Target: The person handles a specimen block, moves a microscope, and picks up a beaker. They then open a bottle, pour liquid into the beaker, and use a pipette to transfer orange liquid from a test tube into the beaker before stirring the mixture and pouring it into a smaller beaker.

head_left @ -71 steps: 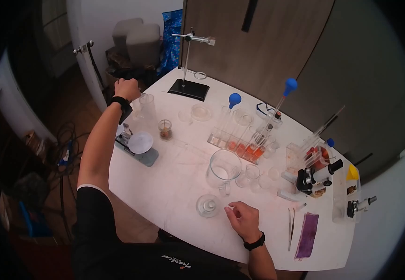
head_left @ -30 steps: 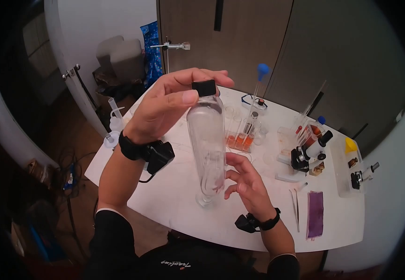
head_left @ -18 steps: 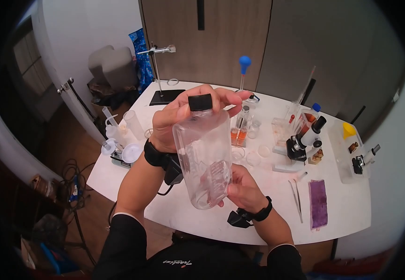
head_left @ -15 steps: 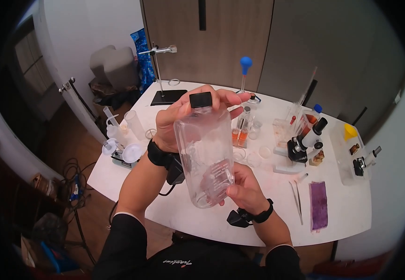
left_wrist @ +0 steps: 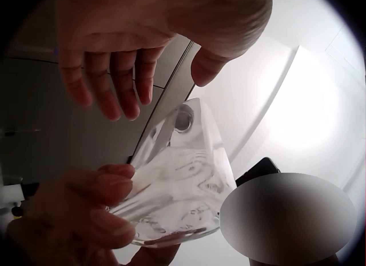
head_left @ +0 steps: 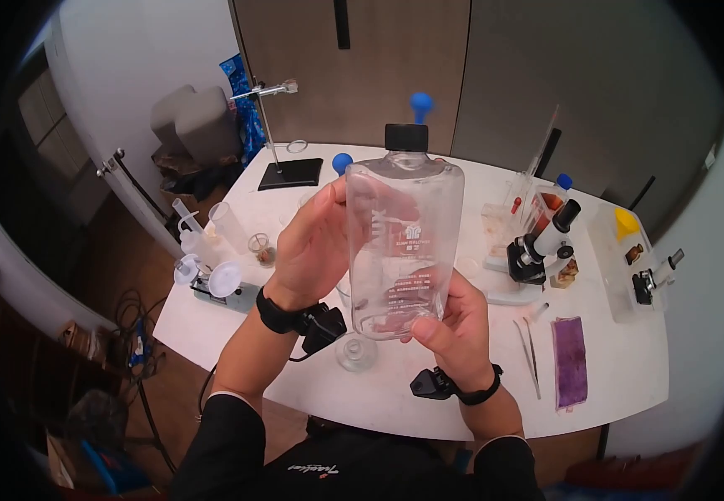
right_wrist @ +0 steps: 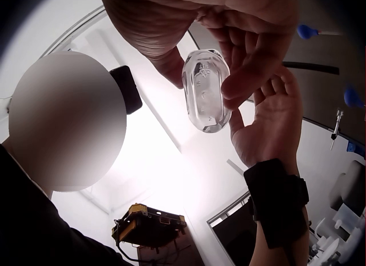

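Observation:
A clear flat bottle (head_left: pixel 404 242) with a black cap (head_left: pixel 406 137) stands upright in the air before the chest, printed text on its face. The right hand (head_left: pixel 460 330) pinches its lower end, thumb in front; in the right wrist view that hand (right_wrist: pixel 229 37) grips around the bottle's base (right_wrist: pixel 206 91). Behind the bottle's left side is the left hand (head_left: pixel 312 242), its fingers loosely extended. The left wrist view shows the left hand (left_wrist: pixel 137 43) with fingers spread apart from the bottle (left_wrist: pixel 183 186).
On the white table (head_left: pixel 496 401) are a glass-lidded piece (head_left: pixel 356 354), tweezers (head_left: pixel 529 359), a purple cloth (head_left: pixel 570 363), a microscope (head_left: pixel 541 246), a balance (head_left: pixel 225 281) and a retort stand (head_left: pixel 290 173). A clear bin (head_left: pixel 621 292) stands at the right.
The left hand has brought the bottle from the table's left to the middle, where the right hand took hold of its lower end. The left hand has since let go of the cap and moved down.

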Available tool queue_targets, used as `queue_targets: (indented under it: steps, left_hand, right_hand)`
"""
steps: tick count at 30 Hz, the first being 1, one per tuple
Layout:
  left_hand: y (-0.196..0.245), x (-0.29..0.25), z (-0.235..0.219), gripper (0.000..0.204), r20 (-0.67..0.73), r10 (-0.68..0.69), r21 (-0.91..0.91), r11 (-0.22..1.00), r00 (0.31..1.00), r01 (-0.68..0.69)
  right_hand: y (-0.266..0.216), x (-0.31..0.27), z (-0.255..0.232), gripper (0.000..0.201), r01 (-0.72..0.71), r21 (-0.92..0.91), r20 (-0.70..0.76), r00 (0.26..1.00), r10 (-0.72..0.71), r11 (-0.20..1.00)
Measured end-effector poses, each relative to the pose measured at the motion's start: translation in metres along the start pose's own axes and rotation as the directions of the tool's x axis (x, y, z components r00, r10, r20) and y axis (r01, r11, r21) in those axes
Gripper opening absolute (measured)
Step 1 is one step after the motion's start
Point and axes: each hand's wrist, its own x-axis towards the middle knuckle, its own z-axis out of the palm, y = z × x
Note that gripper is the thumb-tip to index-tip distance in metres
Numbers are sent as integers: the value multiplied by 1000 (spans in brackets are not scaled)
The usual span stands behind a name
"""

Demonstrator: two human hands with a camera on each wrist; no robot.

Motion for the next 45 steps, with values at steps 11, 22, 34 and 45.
queue_targets:
  steps: [11,22,34,45]
  left_hand:
    - [-6,-12,23,19,-60,129,296,949,990,-105]
    - [-4,-17,28,19,18,195,403,896,981,-185]
    - [-6,-23,28,30,41,163,469,868,986,-163]
    - [-7,-24,33,36,130,296,618,722,946,-311]
  right_hand:
    - [-15,3,-16,52,103,-40,-94,990,-107,994]
    - [-16,3,-16,52,114,-68,-109,987,-121,991]
    - [-10,6,-20,50,121,-86,-124,984,-131,989]
    - [-14,4,-18,54,111,-90,-116,986,-121,990]
